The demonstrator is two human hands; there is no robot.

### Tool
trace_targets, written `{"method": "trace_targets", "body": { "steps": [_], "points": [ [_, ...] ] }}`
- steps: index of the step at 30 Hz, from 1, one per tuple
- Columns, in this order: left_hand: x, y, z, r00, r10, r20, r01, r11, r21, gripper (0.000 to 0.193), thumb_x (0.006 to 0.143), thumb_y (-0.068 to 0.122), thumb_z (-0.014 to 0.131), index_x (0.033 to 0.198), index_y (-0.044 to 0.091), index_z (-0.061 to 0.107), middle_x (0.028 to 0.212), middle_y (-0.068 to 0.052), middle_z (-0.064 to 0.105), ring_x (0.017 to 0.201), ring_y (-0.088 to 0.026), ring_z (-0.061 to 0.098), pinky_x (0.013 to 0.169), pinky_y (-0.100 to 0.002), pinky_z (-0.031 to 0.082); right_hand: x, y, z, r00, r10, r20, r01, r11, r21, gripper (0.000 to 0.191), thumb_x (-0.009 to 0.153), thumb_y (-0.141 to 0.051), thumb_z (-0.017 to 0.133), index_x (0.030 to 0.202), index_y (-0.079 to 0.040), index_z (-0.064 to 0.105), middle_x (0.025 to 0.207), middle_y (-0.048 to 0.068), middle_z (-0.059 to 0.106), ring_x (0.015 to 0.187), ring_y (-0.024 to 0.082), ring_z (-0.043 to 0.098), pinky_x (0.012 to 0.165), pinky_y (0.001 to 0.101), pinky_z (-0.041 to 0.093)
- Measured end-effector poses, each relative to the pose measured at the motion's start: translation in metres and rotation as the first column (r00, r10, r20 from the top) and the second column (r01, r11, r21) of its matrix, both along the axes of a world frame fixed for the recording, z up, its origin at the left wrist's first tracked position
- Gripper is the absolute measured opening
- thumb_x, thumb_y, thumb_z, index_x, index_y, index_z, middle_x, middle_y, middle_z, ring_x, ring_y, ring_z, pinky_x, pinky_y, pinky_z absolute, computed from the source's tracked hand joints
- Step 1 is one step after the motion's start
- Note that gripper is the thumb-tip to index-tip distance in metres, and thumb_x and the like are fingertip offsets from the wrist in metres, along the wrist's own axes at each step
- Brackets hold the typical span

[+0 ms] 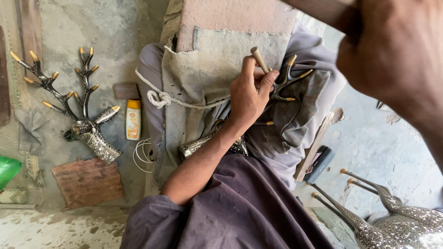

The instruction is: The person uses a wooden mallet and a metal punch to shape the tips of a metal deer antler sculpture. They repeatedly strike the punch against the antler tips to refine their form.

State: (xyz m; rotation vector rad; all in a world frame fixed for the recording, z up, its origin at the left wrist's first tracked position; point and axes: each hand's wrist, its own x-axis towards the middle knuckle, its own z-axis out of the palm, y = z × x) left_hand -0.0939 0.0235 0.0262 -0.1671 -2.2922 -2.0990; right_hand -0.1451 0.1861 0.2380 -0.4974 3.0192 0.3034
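My left hand [250, 94] is closed around a thin wooden-handled tool [258, 58] and points it at the dark antlers with gold tips [288, 79] of a metal deer head lying on my lap. The silver neck of that deer head [197, 145] shows under my forearm. A worn grey cloth [207, 69] covers my lap beneath it. My right hand [397, 55] is raised close to the camera at the top right, large and blurred. Its fingers look curled, and anything in it lies outside the picture.
A second deer head [87, 131] with gold-tipped antlers lies on the floor at left, beside a small white bottle with a yellow cap [133, 120]. Nearby are a white wire coil [143, 156] and a brown ridged slab [87, 182]. A silver patterned metal figure [397, 226] stands at the bottom right.
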Motion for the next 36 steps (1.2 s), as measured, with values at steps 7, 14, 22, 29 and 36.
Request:
{"method": "trace_targets", "body": {
  "steps": [7, 14, 22, 29, 36],
  "points": [
    [-0.02, 0.014, -0.008, 0.932, -0.232, -0.279, 0.201, 0.97, -0.136, 0.04, 0.103, 0.025, 0.067, 0.136, 0.013, 0.048, 0.098, -0.006, 0.075, 0.081, -0.015, 0.074, 0.058, -0.024, 0.059, 0.022, 0.061, -0.018, 0.997, -0.018, -0.078, 0.0, 0.974, -0.225, 0.035, 0.091, 0.018, 0.063, 0.125, 0.009, 0.063, 0.097, 0.025, 0.068, 0.076, 0.031, 0.068, 0.064, 0.0367, 0.057],
    [-0.031, 0.014, -0.004, 0.91, -0.355, -0.214, 0.293, 0.916, -0.275, 0.04, 0.098, 0.027, 0.073, 0.13, 0.017, 0.051, 0.084, -0.002, 0.069, 0.072, -0.016, 0.071, 0.06, -0.033, 0.054, 0.042, 0.086, -0.029, 0.988, -0.139, -0.061, 0.118, 0.958, -0.261, 0.035, 0.092, 0.018, 0.063, 0.126, 0.008, 0.061, 0.098, 0.026, 0.068, 0.077, 0.031, 0.068, 0.065, 0.0372, 0.057],
    [-0.022, 0.014, -0.002, 0.948, -0.292, -0.129, 0.261, 0.941, -0.216, 0.036, 0.1, 0.028, 0.073, 0.126, 0.015, 0.051, 0.084, -0.003, 0.073, 0.075, -0.017, 0.075, 0.06, -0.032, 0.056, 0.063, 0.09, -0.039, 0.969, -0.239, -0.055, 0.214, 0.933, -0.29, 0.035, 0.093, 0.018, 0.063, 0.127, 0.007, 0.059, 0.099, 0.026, 0.068, 0.078, 0.032, 0.068, 0.066, 0.0379, 0.057],
    [-0.028, 0.018, -0.008, 0.889, -0.404, -0.216, 0.346, 0.901, -0.262, 0.042, 0.099, 0.023, 0.072, 0.135, 0.017, 0.051, 0.086, -0.002, 0.072, 0.074, -0.014, 0.074, 0.06, -0.028, 0.058, 0.082, 0.099, -0.044, 0.955, -0.289, -0.061, 0.259, 0.918, -0.299, 0.035, 0.095, 0.018, 0.064, 0.128, 0.007, 0.057, 0.1, 0.026, 0.068, 0.08, 0.033, 0.068, 0.068, 0.0385, 0.057],
    [-0.034, 0.02, -0.011, 0.811, -0.542, -0.219, 0.426, 0.804, -0.415, 0.037, 0.101, 0.015, 0.07, 0.135, 0.018, 0.055, 0.089, -0.002, 0.071, 0.072, -0.013, 0.072, 0.058, -0.024, 0.058, 0.099, 0.094, -0.042, 0.931, -0.363, -0.015, 0.346, 0.897, -0.275, 0.036, 0.096, 0.018, 0.064, 0.129, 0.006, 0.055, 0.101, 0.027, 0.067, 0.081, 0.034, 0.069, 0.069, 0.039, 0.057]
  ]
}}
